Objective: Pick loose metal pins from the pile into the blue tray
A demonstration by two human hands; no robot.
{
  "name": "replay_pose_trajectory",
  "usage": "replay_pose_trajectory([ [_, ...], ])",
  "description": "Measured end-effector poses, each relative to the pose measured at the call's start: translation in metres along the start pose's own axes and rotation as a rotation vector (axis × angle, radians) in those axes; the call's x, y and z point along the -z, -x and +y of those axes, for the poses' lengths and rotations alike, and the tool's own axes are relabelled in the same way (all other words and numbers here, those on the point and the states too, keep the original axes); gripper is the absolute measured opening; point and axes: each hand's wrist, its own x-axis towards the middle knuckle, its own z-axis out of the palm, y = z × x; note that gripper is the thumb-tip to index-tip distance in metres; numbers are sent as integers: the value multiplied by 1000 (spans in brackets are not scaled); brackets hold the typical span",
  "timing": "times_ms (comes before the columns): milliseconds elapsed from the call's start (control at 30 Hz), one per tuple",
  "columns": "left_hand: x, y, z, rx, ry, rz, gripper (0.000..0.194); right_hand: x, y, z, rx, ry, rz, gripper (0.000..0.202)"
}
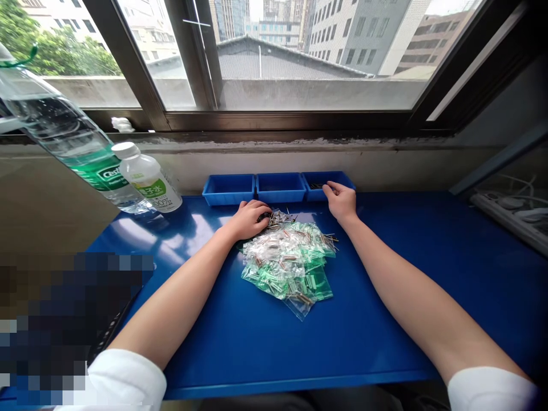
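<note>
Small clear and green plastic bags [285,257] with metal pins or screws inside lie heaped on the blue table [274,348]. Loose metal pieces [280,218] are gathered at the heap's back edge. My left hand [252,220] rests over their left side with fingers curled; what lies under the fingers is hidden. My right hand [341,201] is closed at the front edge of the right blue bin [329,178], thumb and index finger pressed together; anything between them is too small to make out. Some small dark pieces show inside that bin.
Two more blue bins, the left [229,197] and the middle [280,193], stand in the same row by the wall. A large water bottle [72,137] and a small bottle [148,180] are at the back left. A power strip [514,220] lies at the right.
</note>
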Motion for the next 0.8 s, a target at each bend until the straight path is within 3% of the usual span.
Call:
replay_pose_trajectory([
  [100,0,0,0,-3,-4,4,33,-3,15,-17,156,19,-173,41],
  [300,0,0,1,-5,-13,11,32,-15,35,-38,562,151,-673,35],
  [433,0,0,0,-4,-10,4,32,-18,34,-39,613,262,-865,38],
  [500,0,0,0,-1,-7,1,32,-18,31,-37,594,271,-892,38],
  [700,0,1,1,1,-13,6,32,-14,29,-36,570,292,-768,34],
  [800,0,1,1,-2,-14,10,33,-15,32,-40,595,314,-776,41],
])
